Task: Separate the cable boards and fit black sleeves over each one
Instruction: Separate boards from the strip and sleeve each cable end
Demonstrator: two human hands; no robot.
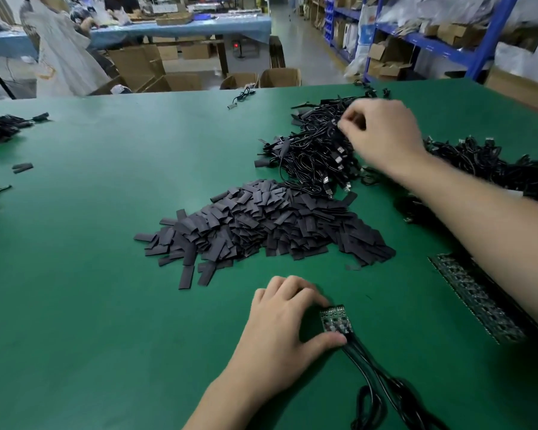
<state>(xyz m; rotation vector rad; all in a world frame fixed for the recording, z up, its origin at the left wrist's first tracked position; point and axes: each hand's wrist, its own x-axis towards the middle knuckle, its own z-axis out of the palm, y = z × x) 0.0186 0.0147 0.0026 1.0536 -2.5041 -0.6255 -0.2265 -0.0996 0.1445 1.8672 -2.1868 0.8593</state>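
Note:
My left hand (284,324) pinches a small joined panel of cable boards (336,319) against the green table, thumb at its near edge and fingers at its far edge. Black cables (376,380) trail from the boards toward me. A big heap of flat black sleeves (261,225) lies in the middle of the table. Beyond it sits a tangled pile of black cables (314,153). My right hand (382,131) reaches over that pile, its fingertips curled and pinching a cable at the top.
A long strip of boards (475,302) lies at the right under my right forearm. More cables (491,162) spread along the right edge. Small piles of finished pieces (0,127) sit at the far left. Boxes, shelving and a person stand beyond the table.

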